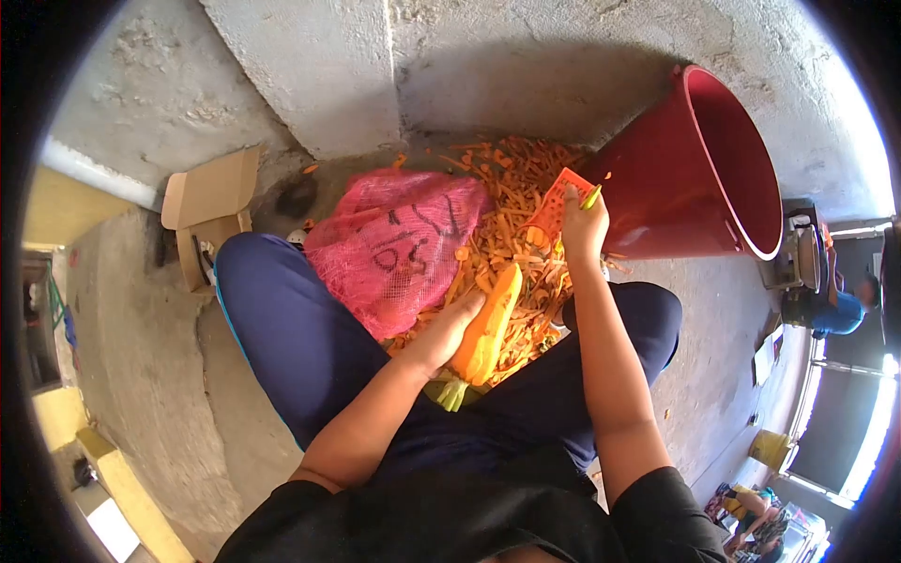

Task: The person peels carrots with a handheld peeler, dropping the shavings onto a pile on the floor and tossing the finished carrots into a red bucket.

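Observation:
My left hand (449,336) is wrapped around a large carrot (488,328), mostly peeled to bright orange, its cut green stalk end pointing down toward my lap. Up and to the right, my right hand (584,225) is closed on a small tool with a yellow-green handle (590,196), most of it hidden by the fingers. An orange perforated plastic piece (552,205) overlaps that hand's left side. Between my knees lies a heap of carrot peelings (511,202). A pink mesh sack (404,244) with dark marks rests beside the heap, left of the carrot.
A big dark red bucket (648,159) leans on its side at the right. An open cardboard box (211,211) stands by the rough wall (488,56) at the left. Farther right, a person in a blue top (838,310) and other people (758,525) are on the concrete floor.

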The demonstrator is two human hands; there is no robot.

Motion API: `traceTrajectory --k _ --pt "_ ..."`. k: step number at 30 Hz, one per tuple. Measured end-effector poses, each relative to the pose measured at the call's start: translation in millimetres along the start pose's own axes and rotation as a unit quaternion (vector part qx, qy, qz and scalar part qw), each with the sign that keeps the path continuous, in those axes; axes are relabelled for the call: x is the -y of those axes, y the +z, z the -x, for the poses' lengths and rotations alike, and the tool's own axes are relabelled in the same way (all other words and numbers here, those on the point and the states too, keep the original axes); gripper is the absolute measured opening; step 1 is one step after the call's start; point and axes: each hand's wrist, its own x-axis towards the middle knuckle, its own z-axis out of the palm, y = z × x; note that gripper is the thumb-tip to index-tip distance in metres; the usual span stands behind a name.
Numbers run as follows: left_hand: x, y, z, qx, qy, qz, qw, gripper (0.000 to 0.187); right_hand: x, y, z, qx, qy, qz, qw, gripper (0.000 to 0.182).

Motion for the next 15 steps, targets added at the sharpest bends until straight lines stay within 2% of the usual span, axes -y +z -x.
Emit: traceTrajectory --k 1,4,5,8,11,14,15 --pt "3.0 -7.7 -4.9 0.024 0.01 0.008 1.0 0.04 -6.1 -0.9 -3.9 -0.015 -0.049 -0.008 0.999 0.021" --pt "0.9 -7.3 -8.8 -0.053 0.085 -0.125 0.987 0.044 7.0 -5.8 7.0 -0.007 -0.066 0.0 0.998 0.021" --pt "-2.8 -7.8 -7.9 -0.054 0.071 -0.116 0.989 0.05 11.3 -7.2 10.9 0.013 -0.044 0.021 0.999 0.021" --pt "4.9 -15.3 -16.4 -0.071 0.133 -0.284 0.947 0.053 2.2 -8.0 12.8 0.042 -0.056 0.035 0.997 0.02" --pt "3.2 -19.6 -18.9 -0.105 0.134 -0.399 0.901 0.055 1.2 -13.9 19.5 0.132 -0.069 0.019 0.989 0.02" --pt "-2.6 -21.0 -18.1 -0.141 0.145 -0.475 0.856 0.05 15.8 -29.2 32.8 0.314 -0.037 0.16 0.935 0.019" --pt "-5.6 -20.9 -17.0 -0.157 0.147 -0.497 0.841 0.047 13.2 -32.7 37.2 0.366 -0.052 0.15 0.917 0.019"
